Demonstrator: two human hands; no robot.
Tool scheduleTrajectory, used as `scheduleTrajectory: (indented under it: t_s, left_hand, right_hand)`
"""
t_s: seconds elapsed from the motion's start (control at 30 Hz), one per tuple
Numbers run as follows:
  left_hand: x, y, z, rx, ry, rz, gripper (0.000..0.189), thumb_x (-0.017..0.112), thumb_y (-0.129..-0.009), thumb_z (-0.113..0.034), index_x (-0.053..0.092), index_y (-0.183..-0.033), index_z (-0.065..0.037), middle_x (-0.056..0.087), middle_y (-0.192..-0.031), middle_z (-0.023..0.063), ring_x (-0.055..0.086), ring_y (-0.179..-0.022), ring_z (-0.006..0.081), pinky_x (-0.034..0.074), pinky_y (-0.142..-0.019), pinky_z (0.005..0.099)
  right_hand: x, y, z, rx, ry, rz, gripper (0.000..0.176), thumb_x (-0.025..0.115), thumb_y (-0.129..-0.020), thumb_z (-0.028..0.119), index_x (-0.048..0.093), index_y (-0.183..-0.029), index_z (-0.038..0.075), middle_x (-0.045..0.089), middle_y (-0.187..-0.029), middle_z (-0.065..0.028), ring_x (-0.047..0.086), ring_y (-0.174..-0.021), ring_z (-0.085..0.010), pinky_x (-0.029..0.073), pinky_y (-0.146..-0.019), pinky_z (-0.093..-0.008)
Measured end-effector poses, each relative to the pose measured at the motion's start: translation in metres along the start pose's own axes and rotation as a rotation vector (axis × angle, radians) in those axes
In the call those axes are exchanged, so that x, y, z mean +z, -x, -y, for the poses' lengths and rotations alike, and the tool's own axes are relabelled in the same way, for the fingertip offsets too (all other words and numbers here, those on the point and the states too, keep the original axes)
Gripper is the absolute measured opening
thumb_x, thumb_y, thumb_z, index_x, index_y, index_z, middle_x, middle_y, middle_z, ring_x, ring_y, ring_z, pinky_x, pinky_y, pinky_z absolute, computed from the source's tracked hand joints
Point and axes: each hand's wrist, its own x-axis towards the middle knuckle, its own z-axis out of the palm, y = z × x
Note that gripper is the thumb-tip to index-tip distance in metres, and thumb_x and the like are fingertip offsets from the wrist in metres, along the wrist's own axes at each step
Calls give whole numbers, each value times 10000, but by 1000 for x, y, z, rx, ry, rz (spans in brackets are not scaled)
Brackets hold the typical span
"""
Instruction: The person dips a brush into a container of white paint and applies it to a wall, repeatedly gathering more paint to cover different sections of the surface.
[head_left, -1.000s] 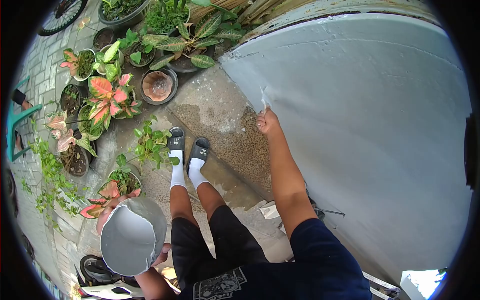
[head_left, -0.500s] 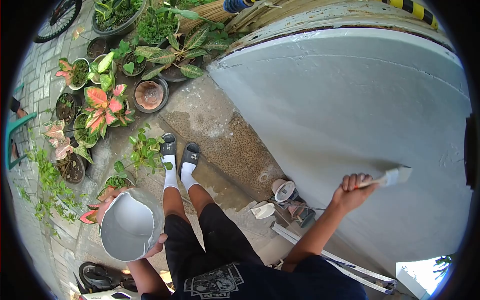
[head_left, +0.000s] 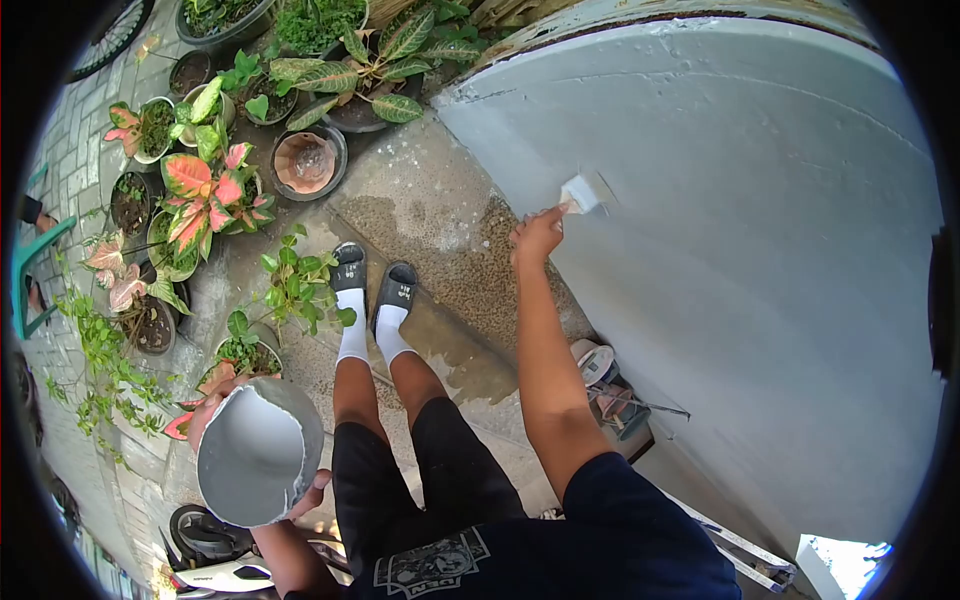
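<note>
We see a broad wall [head_left: 760, 250] with a matt, pale grey coat, smooth over most of its face and rougher along its upper edge. At its foot runs a speckled, pebbled concrete floor [head_left: 450, 250] with damp patches.

The right hand [head_left: 537, 235] reaches out at arm's length, its grip closed around the handle of a small flat paintbrush [head_left: 580, 195]. The white bristle head lies against the wall. The brush's long axis runs from the hand up and to the right in the view, head pointing away from the body and into the wall.

The left hand [head_left: 312, 495] is held low at the left hip, its grip wrapped around a round bucket [head_left: 255, 465]. Only the thumb side shows at the rim. The bucket's mouth is turned up towards us, its inside is coated in thick grey paint, and its rim is uneven.

Below us are black shorts, white socks and black slide sandals [head_left: 375, 285]. To the left stand potted plants [head_left: 205, 200] with pink and green leaves, in round clay and plastic pots. A few small things lie by the wall's base [head_left: 605, 385], too muddled to name.
</note>
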Motion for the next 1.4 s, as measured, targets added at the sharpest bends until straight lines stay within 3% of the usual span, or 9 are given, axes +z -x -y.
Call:
scheduleTrajectory:
  t_s: [0.07,0.13,0.2,0.47,0.6,0.97,1.1,1.23,1.4]
  left_hand:
    - [2,4,1,27,-82,46,1165,770,-639,-631,181,-1423,-3,404,-1350,188,478,-1215,324,382,-1019,468]
    - [12,7,-2,-83,129,-156,1112,673,-589,-755,383,-1359,-6,450,-1295,166,415,-1224,325,319,-1033,483]
    - [4,7,-1,-20,88,-148,1103,683,-596,-742,382,-1356,-2,447,-1298,164,418,-1223,324,321,-1034,481]
    - [-3,-3,-35,23,191,-212,1065,690,-612,-739,415,-1335,-6,453,-1300,154,436,-1207,326,325,-1035,475]
    - [-2,-7,-35,89,-58,-172,1074,645,-609,-774,428,-1327,-5,470,-1291,158,437,-1209,327,333,-1028,473]
    - [13,-32,-56,-106,-46,-245,1047,471,-614,-887,575,-1203,-28,558,-1240,145,500,-1183,286,252,-1071,453]
    - [25,-21,-34,-100,165,-360,1154,539,-629,-846,319,-1396,-12,444,-1342,166,457,-1236,324,244,-1084,464]
    - [17,-11,-36,-137,224,-271,1175,687,-614,-735,217,-1407,-6,427,-1334,192,459,-1226,343,264,-1073,491]
    - [-4,-19,-45,-114,47,-179,1145,598,-639,-792,260,-1395,-2,488,-1290,174,448,-1239,334,227,-1088,484]
  right_hand:
    - [-3,-9,5,493,69,287,416,338,-1023,460,354,-795,112,334,-574,16,260,-416,-88,204,-356,-239]
    - [-18,-45,3,640,63,337,409,341,-1023,458,358,-808,110,316,-578,23,252,-415,-82,196,-352,-228]
    - [-26,-57,30,839,-4,417,388,364,-1023,436,390,-822,105,292,-585,35,233,-411,-66,175,-340,-201]
    - [-139,124,238,22,-268,263,369,388,-1020,435,457,-829,127,339,-576,64,230,-388,-32,177,-313,-200]
    - [-128,115,225,-345,-359,100,445,363,-999,531,429,-789,145,375,-579,35,247,-398,-56,204,-339,-209]
    - [-2,-44,-7,759,2,347,483,342,-989,560,364,-766,132,294,-575,23,248,-416,-80,184,-352,-232]
    - [-18,-75,-4,931,-8,393,442,353,-1010,495,368,-752,136,289,-575,35,232,-405,-70,177,-336,-220]
    - [-55,-11,100,603,-135,333,354,385,-1029,378,435,-793,119,289,-577,59,221,-396,-48,166,-326,-208]
    - [-116,105,205,31,-233,210,352,406,-1020,411,473,-845,113,346,-570,50,248,-401,-40,175,-336,-211]
